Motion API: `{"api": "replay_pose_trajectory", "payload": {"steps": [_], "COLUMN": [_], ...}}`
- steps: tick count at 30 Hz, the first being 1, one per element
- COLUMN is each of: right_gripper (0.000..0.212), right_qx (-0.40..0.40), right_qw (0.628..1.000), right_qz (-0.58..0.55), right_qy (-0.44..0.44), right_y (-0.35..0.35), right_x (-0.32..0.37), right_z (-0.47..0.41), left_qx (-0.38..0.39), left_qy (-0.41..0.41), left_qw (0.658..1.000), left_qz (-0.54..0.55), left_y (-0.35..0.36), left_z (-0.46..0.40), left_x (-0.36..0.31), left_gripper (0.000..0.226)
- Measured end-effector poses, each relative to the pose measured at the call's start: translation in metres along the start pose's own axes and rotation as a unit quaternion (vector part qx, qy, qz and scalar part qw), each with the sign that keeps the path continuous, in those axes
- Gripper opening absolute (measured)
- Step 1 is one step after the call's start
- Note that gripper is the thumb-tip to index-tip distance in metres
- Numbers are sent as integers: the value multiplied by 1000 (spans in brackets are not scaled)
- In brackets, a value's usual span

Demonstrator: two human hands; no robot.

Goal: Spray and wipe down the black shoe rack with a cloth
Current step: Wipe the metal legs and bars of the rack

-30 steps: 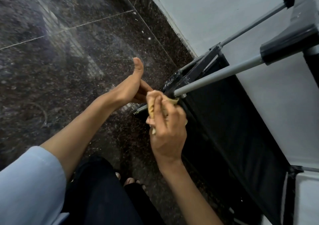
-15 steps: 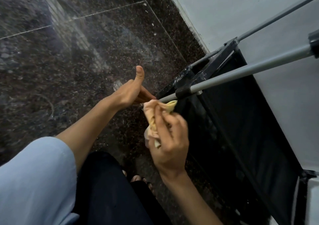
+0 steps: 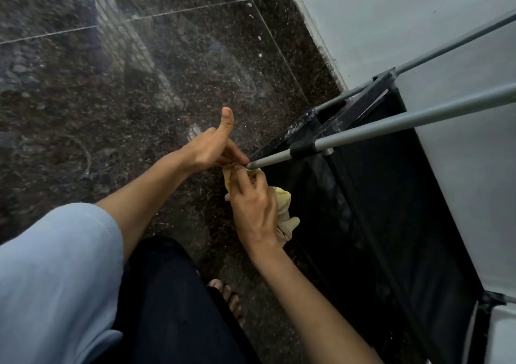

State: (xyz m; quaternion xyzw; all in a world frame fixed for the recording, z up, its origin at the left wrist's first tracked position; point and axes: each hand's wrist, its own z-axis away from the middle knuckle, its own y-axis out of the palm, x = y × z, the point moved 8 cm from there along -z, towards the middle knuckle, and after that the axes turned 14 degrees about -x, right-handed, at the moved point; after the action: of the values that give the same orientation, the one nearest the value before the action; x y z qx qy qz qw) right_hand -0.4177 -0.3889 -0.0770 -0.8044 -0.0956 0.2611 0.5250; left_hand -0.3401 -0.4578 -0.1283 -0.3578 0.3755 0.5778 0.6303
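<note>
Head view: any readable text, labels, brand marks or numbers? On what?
None readable.
Shoe rack: no label or brand mark shows on its black fabric or grey poles.
Cloth in the right hand: plain, no print.
Floor tiles: speckle and reflections only.

Right hand presses yellow cloth against the shoe rack's grey pole end.

Pale blue short sleeve, dark navy trousers, bare forearms, bare toes in a sandal.
</note>
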Motion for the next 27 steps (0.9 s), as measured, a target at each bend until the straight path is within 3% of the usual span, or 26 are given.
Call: {"api": "replay_pose_trajectory", "payload": {"steps": [6,11,15,21,27], "right_gripper": [32,32,38,43,37], "right_qx": [139,228,145,192,171], "right_qw": [984,960,981,977,975], "right_qz": [91,-13,-46,-15,-96], "right_qy": [-59,163,117,89,107], "right_y": [21,5,-16,12,0], "right_x": [17,-11,-2,-11,-2], "right_z": [23,25,12,17,11], "left_qx": [5,3,-14,-13,-14], "left_qy": [18,29,34,43,54], "left_qw": [1000,999,999,999,998], "left_qz": [-3,-15,-5,15,-15], "left_y": [1,1,-1,1,-1], "left_z": [-2,-5,-7,-7,-8], "left_x": [-1,1,5,13,9], "left_gripper": [100,101,97,93,94]}}
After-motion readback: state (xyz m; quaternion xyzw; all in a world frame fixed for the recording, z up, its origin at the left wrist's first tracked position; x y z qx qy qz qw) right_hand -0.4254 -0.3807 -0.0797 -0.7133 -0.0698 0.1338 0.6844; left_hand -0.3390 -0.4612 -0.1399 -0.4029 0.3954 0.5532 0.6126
